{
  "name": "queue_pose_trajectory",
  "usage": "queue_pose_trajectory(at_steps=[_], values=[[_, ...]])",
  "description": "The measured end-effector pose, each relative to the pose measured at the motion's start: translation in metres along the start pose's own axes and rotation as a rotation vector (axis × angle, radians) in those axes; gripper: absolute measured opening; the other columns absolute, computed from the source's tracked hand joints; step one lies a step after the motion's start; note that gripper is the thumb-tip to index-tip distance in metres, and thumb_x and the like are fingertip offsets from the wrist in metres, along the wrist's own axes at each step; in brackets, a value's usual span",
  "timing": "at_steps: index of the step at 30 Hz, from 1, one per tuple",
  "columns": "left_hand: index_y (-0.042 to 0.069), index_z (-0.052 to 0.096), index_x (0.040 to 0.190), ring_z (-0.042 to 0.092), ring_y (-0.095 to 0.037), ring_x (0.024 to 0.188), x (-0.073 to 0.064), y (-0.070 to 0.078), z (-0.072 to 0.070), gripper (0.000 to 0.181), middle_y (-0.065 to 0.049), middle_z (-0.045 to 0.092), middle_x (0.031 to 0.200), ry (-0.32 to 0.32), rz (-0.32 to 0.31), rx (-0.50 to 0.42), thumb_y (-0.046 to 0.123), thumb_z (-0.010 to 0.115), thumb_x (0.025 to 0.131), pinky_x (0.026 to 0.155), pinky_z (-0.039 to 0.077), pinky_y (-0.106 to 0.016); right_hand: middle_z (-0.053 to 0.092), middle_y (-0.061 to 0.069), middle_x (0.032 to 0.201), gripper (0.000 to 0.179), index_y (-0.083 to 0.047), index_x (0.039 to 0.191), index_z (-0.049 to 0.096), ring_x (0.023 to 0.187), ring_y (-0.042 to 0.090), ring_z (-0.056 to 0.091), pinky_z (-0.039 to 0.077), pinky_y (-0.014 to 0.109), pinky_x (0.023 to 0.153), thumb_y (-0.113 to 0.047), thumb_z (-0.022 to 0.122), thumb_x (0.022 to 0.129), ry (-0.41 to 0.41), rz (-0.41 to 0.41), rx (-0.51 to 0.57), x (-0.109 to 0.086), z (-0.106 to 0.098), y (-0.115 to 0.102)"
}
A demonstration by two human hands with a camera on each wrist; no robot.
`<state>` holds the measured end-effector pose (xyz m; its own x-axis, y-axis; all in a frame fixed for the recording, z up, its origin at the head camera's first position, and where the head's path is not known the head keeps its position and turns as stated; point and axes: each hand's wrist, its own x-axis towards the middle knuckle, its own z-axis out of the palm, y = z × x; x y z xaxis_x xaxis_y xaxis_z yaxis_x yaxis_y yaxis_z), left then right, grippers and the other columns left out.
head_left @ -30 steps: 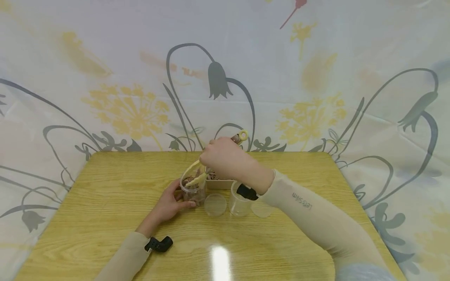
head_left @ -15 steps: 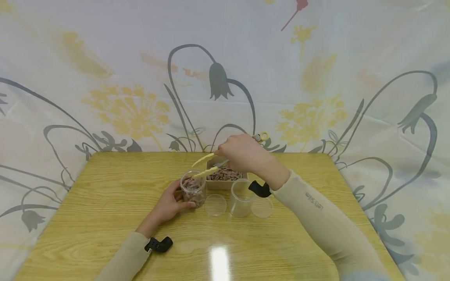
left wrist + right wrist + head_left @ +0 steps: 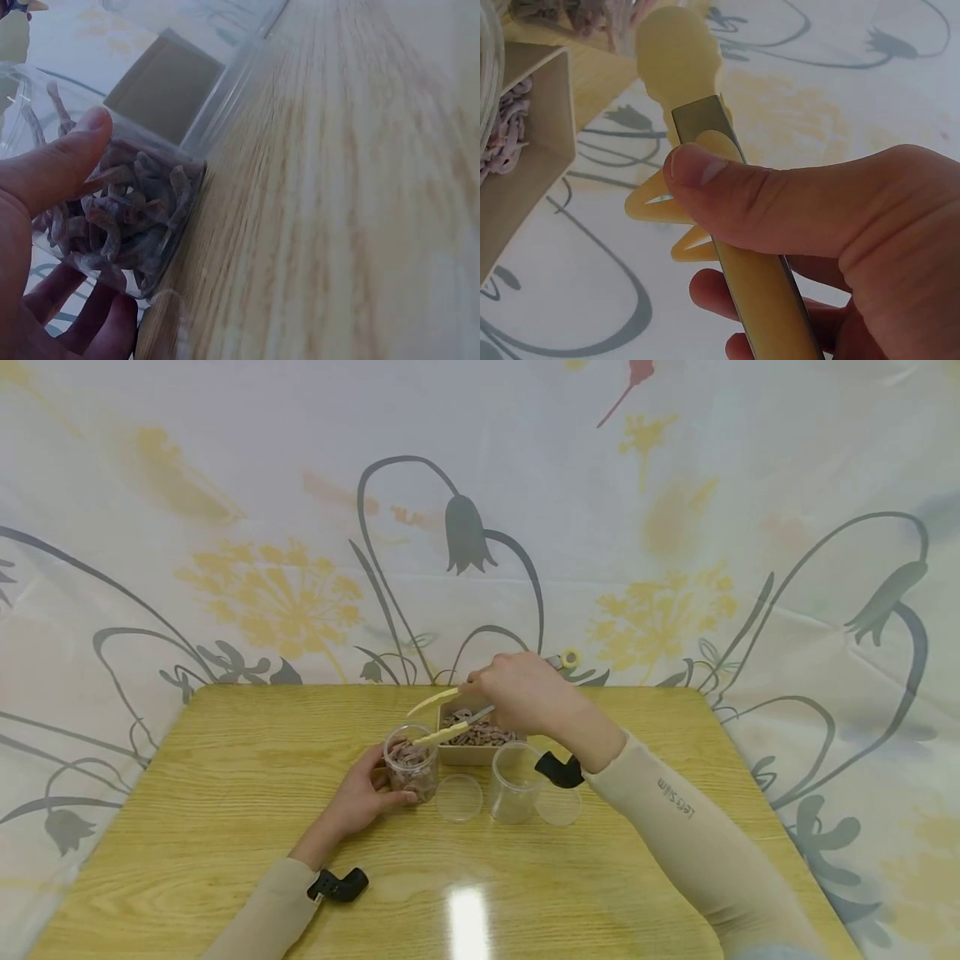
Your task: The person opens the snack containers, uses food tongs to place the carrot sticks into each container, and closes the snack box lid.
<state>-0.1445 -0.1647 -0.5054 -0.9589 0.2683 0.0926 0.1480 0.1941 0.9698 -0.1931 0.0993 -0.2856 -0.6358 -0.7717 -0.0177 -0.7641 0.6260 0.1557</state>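
My left hand (image 3: 363,793) grips a clear plastic jar (image 3: 414,777) on the table from its left side, thumb across the front. Inside lie several grey-brown, twisted strips (image 3: 112,214), seen close up in the left wrist view. My right hand (image 3: 517,693) holds yellow-tipped metal tongs (image 3: 754,300), thumb along one arm. The tips of the tongs (image 3: 438,732) are spread apart by the jar's rim, and nothing shows between them. Behind the jar, partly under my right hand, a beige rectangular box (image 3: 480,756) holds more of the same strips.
To the right of the held jar a round clear lid (image 3: 459,798) lies flat. A second clear jar (image 3: 513,797) stands beside it, with another lid (image 3: 559,804) on its right. The wooden table (image 3: 360,910) meets a patterned cloth backdrop (image 3: 465,427) at the back.
My right hand and the tongs have moved right, and the tips have come up out of the jar and spread. My left hand still grips the jar in the same place.
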Motion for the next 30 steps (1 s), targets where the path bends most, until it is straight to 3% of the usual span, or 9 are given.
queue_pose_trajectory(at_steps=[7, 14, 20, 22, 24, 28, 30], values=[[0.007, 0.031, 0.155, 0.053, -0.043, 0.124, -0.005, 0.001, -0.003, 0.090, -0.022, 0.046, 0.141, 0.024, -0.018, 0.014, 0.007, 0.083, 0.081, 0.098, 0.050, -0.042, 0.065, 0.001, 0.130, 0.054, -0.016, 0.131, 0.068, 0.099, 0.026, 0.067, 0.057, 0.039, 0.071, -0.015, 0.084, 0.080, -0.008, 0.089, 0.124, -0.012, 0.014, 0.022], [0.006, 0.032, 0.154, 0.050, -0.042, 0.125, -0.014, 0.005, -0.008, 0.090, -0.022, 0.045, 0.141, 0.097, 0.003, 0.133, 0.010, 0.084, 0.080, 0.102, 0.043, -0.056, 0.062, 0.004, 0.135, 0.055, -0.018, 0.136, 0.064, 0.108, 0.029, 0.065, 0.056, 0.046, 0.079, -0.025, 0.081, 0.084, -0.010, 0.193, 0.247, -0.029, 0.034, 0.044], [0.007, 0.042, 0.148, 0.048, -0.035, 0.124, -0.021, 0.016, -0.018, 0.081, -0.014, 0.048, 0.140, 0.190, 0.072, 0.188, 0.010, 0.085, 0.080, 0.099, 0.044, -0.056, 0.064, 0.006, 0.133, 0.053, -0.016, 0.136, 0.064, 0.092, 0.023, 0.068, 0.054, 0.037, 0.069, -0.022, 0.080, 0.086, -0.016, 0.257, 0.359, -0.042, 0.056, 0.059], [0.006, 0.046, 0.144, 0.050, -0.034, 0.120, -0.024, 0.021, -0.022, 0.073, -0.014, 0.050, 0.137, 0.212, 0.095, 0.202, 0.009, 0.084, 0.081, 0.095, 0.047, -0.053, 0.064, 0.006, 0.132, 0.053, -0.014, 0.136, 0.063, 0.086, 0.021, 0.068, 0.052, 0.036, 0.066, -0.022, 0.079, 0.087, -0.017, 0.272, 0.389, -0.047, 0.064, 0.063], [0.004, 0.051, 0.138, 0.054, -0.031, 0.114, -0.027, 0.027, -0.026, 0.062, -0.016, 0.055, 0.130, 0.238, 0.112, 0.202, 0.007, 0.081, 0.084, 0.091, 0.051, -0.044, 0.063, 0.006, 0.134, 0.053, -0.014, 0.137, 0.062, 0.091, 0.021, 0.068, 0.054, 0.037, 0.071, -0.022, 0.078, 0.088, -0.019, 0.285, 0.405, -0.051, 0.071, 0.066], [0.000, 0.061, 0.122, 0.060, -0.019, 0.099, -0.030, 0.038, -0.029, 0.036, -0.019, 0.063, 0.111, 0.287, 0.176, 0.166, 0.000, 0.073, 0.089, 0.079, 0.053, -0.024, 0.062, 0.007, 0.135, 0.055, -0.012, 0.140, 0.059, 0.095, 0.023, 0.069, 0.055, 0.041, 0.077, -0.022, 0.077, 0.089, -0.001, 0.301, 0.445, -0.057, 0.084, 0.070], [0.000, 0.064, 0.115, 0.061, -0.012, 0.093, -0.031, 0.044, -0.029, 0.025, -0.016, 0.064, 0.103, 0.299, 0.213, 0.130, -0.002, 0.070, 0.091, 0.075, 0.052, -0.020, 0.063, 0.008, 0.133, 0.056, -0.011, 0.140, 0.059, 0.095, 0.023, 0.069, 0.055, 0.040, 0.074, -0.021, 0.077, 0.089, 0.026, 0.298, 0.456, -0.060, 0.091, 0.072]])
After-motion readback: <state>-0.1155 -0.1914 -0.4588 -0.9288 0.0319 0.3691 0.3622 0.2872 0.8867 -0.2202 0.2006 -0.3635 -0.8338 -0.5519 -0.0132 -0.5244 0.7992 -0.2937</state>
